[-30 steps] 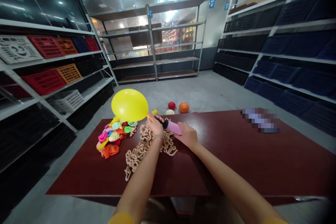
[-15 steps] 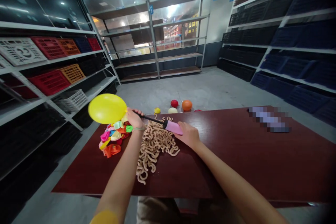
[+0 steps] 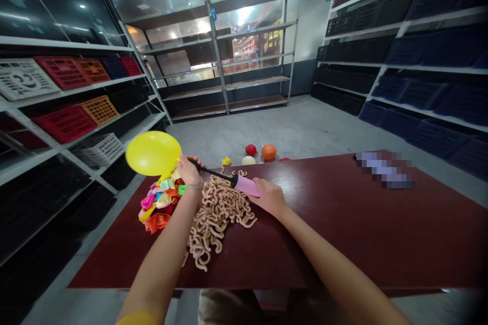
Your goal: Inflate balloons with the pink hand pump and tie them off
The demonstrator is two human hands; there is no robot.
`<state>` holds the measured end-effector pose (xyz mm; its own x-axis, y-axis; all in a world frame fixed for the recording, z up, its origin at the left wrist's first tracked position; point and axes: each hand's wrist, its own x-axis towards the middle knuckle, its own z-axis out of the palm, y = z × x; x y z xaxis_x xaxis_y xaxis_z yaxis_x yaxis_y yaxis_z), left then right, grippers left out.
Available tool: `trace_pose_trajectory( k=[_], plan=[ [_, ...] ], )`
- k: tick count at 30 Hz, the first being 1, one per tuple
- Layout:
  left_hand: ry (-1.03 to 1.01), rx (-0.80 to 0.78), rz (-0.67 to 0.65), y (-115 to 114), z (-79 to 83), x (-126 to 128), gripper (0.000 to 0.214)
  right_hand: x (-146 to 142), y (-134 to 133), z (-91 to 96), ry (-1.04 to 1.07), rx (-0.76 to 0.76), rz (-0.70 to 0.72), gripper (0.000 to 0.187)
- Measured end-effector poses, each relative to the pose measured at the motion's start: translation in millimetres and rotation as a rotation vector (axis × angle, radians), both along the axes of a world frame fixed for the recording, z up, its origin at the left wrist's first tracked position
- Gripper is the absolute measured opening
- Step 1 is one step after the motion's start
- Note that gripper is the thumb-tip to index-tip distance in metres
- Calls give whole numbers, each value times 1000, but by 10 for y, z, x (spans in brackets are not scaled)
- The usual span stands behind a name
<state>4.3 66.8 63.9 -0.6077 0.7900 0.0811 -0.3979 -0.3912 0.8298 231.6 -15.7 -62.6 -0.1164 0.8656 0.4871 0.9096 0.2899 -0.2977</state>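
Red bench [image 3: 343, 233] before steel shelves [image 3: 213, 61], a yellow balloon [image 3: 153, 153] standing just left of the left grip [image 3: 189, 171].
Left grip clamps the balloon's neck against the black nozzle [image 3: 208, 169] of a pink pump [image 3: 246, 186]; right grip [image 3: 270, 197] closes around the pump's barrel. Limp balloons [image 3: 160, 203] lie below the left grip, tan loops [image 3: 217, 218] beneath the pump.

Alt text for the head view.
A person's left hand holds a yellow balloon on the hose of a pink hand pump, which the right hand grasps. Loose balloons and tan curly strands lie on a dark red table.
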Motion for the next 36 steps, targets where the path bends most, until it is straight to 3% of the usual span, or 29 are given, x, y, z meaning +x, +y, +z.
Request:
trace_pose_trajectory(
  k=[2,4,10,12,15,19,22,25,31,33,36],
  plan=[
    [12,18,29,53,94,-109,23,3,22,-20,11,8,0,44],
    [18,39,47,70,88,-36,22,8,44,-34,23,16,-15,44],
    [37,23,-97,-127,-349,809,30,41,39,-16,52,26,-65,43],
    [50,9,-126,-205,-469,921,31,45,10,-3,27,17,-57,43],
    [59,-16,-103,-218,-460,697,30,30,-25,10,-28,2,-28,43],
    [3,-5,15,-95,-135,56,25,0,-22,21,-58,-3,23,43],
    [-2,51,52,-10,81,-184,23,-12,-1,21,-51,-11,22,43],
    [-11,48,70,13,45,11,26,-18,12,9,-31,-14,-27,42],
    [32,10,-90,-152,-520,850,33,6,9,-3,-6,-22,-90,42],
    [41,5,-118,-190,-609,881,33,10,-4,9,-18,-35,-80,43],
    [46,-16,-130,-169,-538,621,32,-3,-23,26,-41,-50,-49,42]
  ],
)
